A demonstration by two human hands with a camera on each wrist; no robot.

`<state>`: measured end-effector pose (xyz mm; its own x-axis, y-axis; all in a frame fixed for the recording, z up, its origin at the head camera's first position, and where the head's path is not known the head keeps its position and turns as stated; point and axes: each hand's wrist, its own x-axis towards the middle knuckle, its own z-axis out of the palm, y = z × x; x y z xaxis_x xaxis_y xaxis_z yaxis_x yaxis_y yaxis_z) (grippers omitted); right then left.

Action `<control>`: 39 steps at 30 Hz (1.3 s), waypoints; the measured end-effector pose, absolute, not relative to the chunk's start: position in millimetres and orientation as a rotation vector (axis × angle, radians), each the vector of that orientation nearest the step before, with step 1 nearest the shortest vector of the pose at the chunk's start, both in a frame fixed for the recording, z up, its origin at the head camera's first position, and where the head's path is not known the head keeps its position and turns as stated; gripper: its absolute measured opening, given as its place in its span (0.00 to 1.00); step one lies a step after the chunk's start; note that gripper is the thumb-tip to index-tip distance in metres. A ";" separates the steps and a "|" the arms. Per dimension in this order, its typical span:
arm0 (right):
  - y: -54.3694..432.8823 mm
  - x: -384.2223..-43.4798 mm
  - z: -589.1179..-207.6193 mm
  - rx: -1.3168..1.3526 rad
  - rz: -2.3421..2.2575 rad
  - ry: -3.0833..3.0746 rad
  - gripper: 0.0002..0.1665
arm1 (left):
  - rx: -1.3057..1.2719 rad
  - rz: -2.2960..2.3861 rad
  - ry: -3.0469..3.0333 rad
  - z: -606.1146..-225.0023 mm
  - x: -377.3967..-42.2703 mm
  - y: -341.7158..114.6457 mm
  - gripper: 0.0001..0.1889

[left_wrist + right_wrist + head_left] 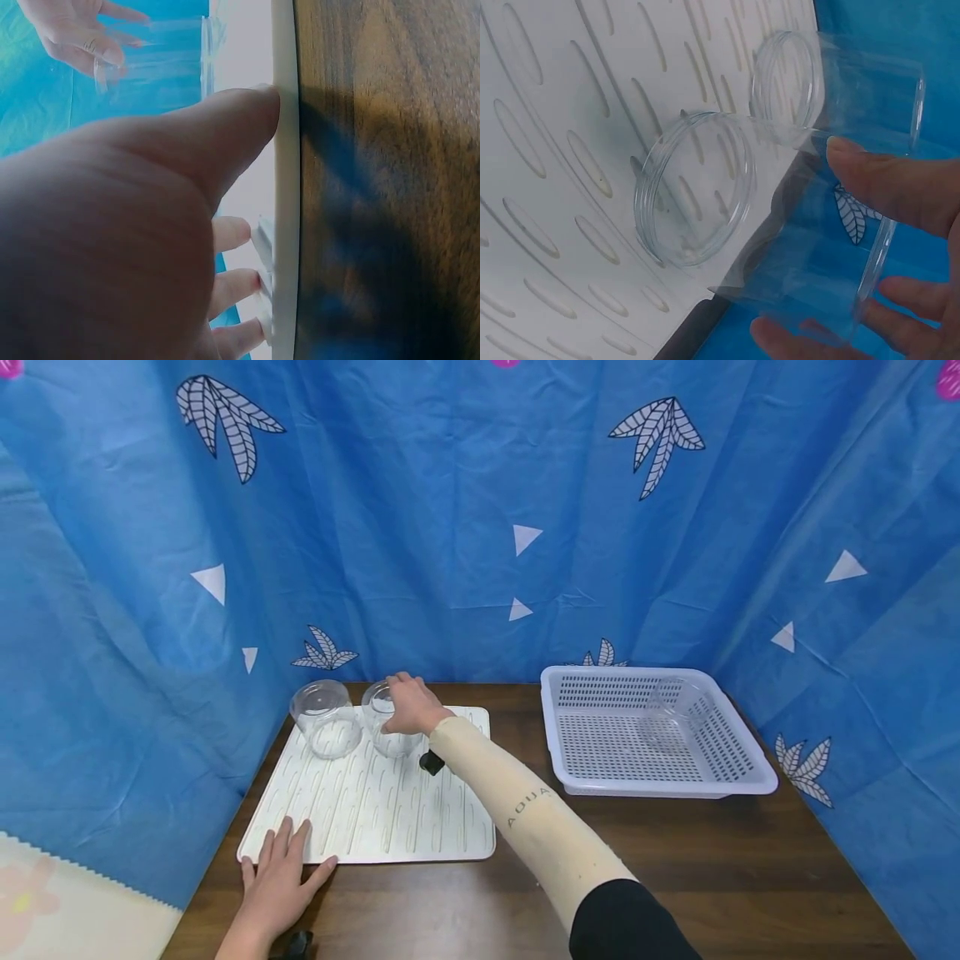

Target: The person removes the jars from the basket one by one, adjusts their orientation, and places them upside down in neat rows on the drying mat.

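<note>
Two clear plastic cups stand on a white ridged drying mat [367, 827]. My right hand [415, 706] grips the right-hand cup [780, 247] from above, thumb on one side of its wall and fingers on the other. That cup's round end touches the mat. To its left is the second cup [322, 714], apart from my hand. My left hand [277, 881] rests flat with spread fingers on the mat's front left corner. In the left wrist view its thumb [240, 112] lies along the mat's edge.
A white perforated basket [558, 735] stands on the right of the brown wooden table [637, 868], with another clear plastic cup [675, 714] inside it. Blue curtain [450, 527] hangs behind and at both sides.
</note>
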<state>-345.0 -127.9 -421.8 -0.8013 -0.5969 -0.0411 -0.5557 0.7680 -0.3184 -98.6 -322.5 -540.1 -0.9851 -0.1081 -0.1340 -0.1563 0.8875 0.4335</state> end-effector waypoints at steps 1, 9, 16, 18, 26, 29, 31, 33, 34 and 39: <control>-127.7 -344.9 -421.9 -0.930 -0.455 2.819 0.57 | -0.209 0.693 2.944 -540.1 -98.7 -322.7 0.49; -128.0 -343.9 -421.2 -0.925 -0.545 2.809 0.59 | -0.196 0.702 2.963 -540.9 -99.8 -324.2 0.49; -127.0 -342.1 -419.5 -0.869 -0.555 2.825 0.65 | -0.183 0.707 2.962 -545.0 -101.7 -324.8 0.49; -126.6 -341.0 -418.9 -0.829 -0.524 2.840 0.69 | -0.188 0.710 2.941 -545.8 -101.9 -325.1 0.49; -116.8 -332.6 -401.7 -0.753 -0.391 2.944 0.75 | -0.208 0.715 2.871 -542.4 -104.2 -326.8 0.50; -108.9 -324.0 -387.6 -0.760 -0.461 2.957 0.74 | -0.201 0.699 2.879 -539.2 -105.0 -327.3 0.49; -100.7 -317.4 -377.9 -0.780 -0.547 2.953 0.72 | -0.203 0.689 2.886 -539.6 -104.6 -327.2 0.49; -90.7 -311.1 -368.0 -0.818 -0.657 2.938 0.69 | -0.207 0.677 2.891 -541.1 -103.5 -326.7 0.49; -85.1 -308.3 -363.5 -0.835 -0.730 2.922 0.66 | -0.210 0.672 2.893 -542.4 -103.0 -326.5 0.49; -54.7 -295.5 -343.5 -0.922 -1.062 2.822 0.57 | -0.212 0.659 2.907 -546.1 -102.2 -326.0 0.48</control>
